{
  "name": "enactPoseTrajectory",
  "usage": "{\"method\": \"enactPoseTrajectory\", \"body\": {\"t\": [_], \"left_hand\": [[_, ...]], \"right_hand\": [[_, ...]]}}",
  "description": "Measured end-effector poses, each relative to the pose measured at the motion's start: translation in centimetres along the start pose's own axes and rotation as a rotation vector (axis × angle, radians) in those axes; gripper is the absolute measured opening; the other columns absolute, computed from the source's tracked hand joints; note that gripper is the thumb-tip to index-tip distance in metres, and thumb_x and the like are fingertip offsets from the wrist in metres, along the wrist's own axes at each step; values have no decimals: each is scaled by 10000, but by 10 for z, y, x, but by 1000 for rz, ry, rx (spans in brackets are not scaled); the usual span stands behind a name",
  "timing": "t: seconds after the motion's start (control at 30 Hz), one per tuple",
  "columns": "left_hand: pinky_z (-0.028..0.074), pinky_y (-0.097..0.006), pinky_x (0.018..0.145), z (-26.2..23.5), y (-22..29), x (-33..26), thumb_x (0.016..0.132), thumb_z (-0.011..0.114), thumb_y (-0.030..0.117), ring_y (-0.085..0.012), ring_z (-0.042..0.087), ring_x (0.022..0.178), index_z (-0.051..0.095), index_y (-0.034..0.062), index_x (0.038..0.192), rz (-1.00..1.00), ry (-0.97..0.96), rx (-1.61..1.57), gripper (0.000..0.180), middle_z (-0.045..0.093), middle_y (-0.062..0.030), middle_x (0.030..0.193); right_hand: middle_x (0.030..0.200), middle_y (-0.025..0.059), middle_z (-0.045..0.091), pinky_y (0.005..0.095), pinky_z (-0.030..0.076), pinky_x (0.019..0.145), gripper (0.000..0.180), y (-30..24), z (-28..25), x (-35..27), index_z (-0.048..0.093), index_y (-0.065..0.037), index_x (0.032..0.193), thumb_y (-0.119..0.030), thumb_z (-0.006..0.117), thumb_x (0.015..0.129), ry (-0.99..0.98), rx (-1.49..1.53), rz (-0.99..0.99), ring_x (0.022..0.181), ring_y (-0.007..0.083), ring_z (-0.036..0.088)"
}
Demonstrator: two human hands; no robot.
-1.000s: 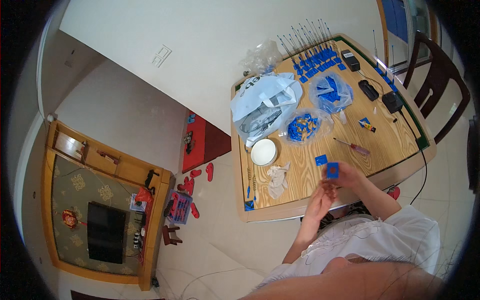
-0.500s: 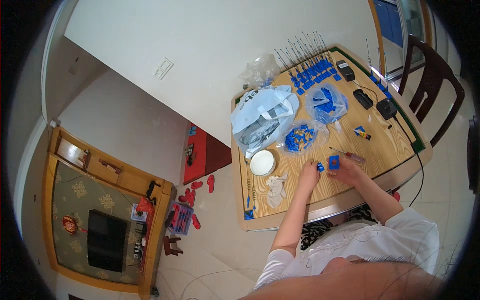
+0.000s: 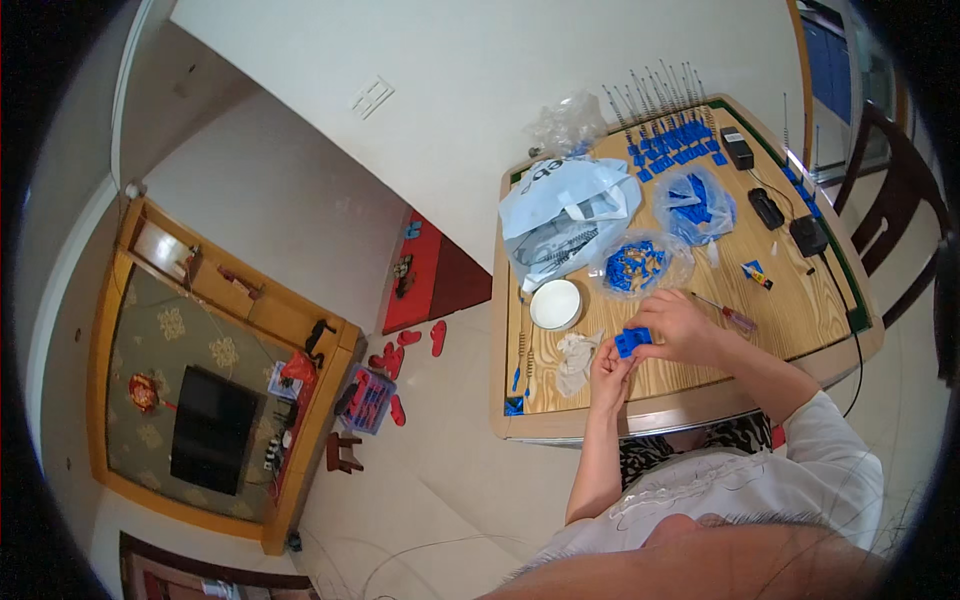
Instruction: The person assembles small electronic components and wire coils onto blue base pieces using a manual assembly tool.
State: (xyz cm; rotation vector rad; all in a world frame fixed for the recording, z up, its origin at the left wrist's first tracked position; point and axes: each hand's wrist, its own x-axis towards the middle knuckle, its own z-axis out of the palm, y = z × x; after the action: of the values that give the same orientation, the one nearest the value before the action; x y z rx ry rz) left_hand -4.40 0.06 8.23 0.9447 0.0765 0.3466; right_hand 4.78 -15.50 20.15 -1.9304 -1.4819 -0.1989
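From my distant post I list: one blue piece (image 3: 632, 343), held between both hands above the front part of the wooden table (image 3: 700, 385). Left hand (image 3: 609, 376): fingers nearly closed, pinching the piece from its lower left side. Right hand (image 3: 676, 328): fingers curled, thumb and fingertips gripping the piece from the right; I cannot tell the exact placement of every finger. Just right of that hand, one screwdriver (image 3: 739, 319) with a reddish handle. Left of the hands, one crumpled pale cloth (image 3: 577, 364) and one white bowl (image 3: 555, 304). Beyond them, one clear bag (image 3: 637, 264) of blue and brass-coloured parts, and one pale blue carrier bag (image 3: 570, 212). At the far edge, upright spring rods (image 3: 672, 110) on blue bases.
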Motion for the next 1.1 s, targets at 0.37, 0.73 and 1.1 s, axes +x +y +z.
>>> {"method": "enactPoseTrajectory", "body": {"t": [0.37,0.73,1.1], "left_hand": [[510,-277,823,-8,11,-6,807,537,-113,-142,606,937,484,-2,1102,90,-74,29,320,606,-90,1037],[482,-253,835,-6,19,-4,790,545,-127,-126,583,966,486,-12,1094,133,-113,122,331,599,-87,1048],[460,-244,866,1,32,-11,771,549,-148,-146,579,1007,490,-12,1084,169,-118,206,347,588,-84,1062]], "right_hand": [[864,63,591,422,358,910,341,-16,15,13,621,-89,915,-244,733,633,5,-172,-186,898,249,544],[853,69,594,428,355,920,362,-15,11,16,621,-105,924,-256,746,619,-9,-165,-190,895,251,562],[893,68,593,425,336,953,373,-23,2,15,624,-94,972,-242,741,650,-29,-119,-188,919,246,547]]}}
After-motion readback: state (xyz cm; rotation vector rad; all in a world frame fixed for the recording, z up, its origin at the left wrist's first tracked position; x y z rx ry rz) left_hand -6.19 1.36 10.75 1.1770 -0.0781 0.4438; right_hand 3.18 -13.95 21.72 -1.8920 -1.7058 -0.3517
